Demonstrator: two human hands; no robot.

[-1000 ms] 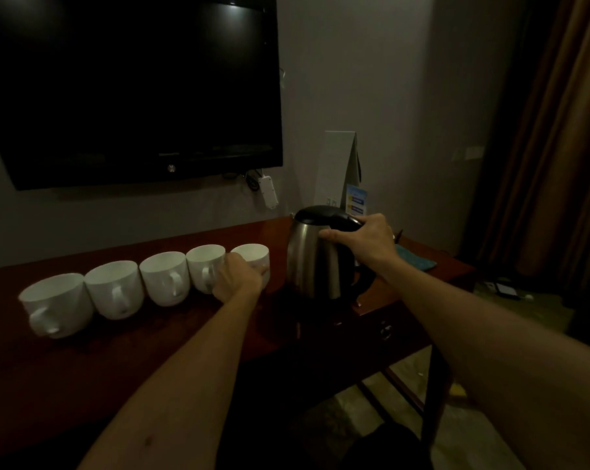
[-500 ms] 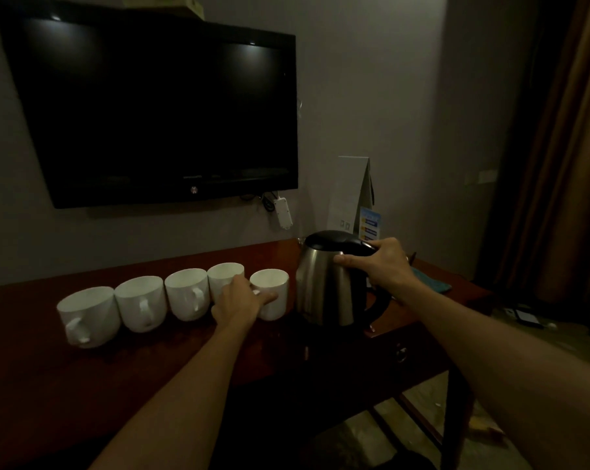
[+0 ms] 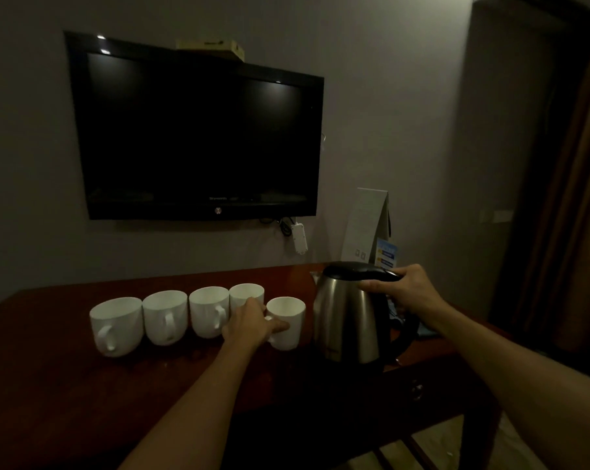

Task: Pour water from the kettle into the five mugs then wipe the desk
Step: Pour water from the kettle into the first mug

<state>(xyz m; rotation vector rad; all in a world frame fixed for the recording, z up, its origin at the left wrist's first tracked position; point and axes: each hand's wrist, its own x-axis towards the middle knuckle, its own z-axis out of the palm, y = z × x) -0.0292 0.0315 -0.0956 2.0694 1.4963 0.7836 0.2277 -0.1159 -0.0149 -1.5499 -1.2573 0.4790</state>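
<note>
Head view shows us our left hand (image 3: 249, 325) gripping the rightmost mug (image 3: 286, 322), fingers curled round its handle side. It stands slightly forward of the four other mugs (image 3: 166, 317) lined up on the dark wooden table (image 3: 49, 385). Our right hand (image 3: 405, 293) is wrapped round the black handle of the steel kettle (image 3: 349, 320), which stands upright just right of that mug, below the wall-mounted television (image 3: 195, 137).

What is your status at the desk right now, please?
Left hand grips the mug nearest the kettle. Right hand holds the kettle handle; kettle upright on the desk. Pouring not begun. Nothing in the way.
</note>
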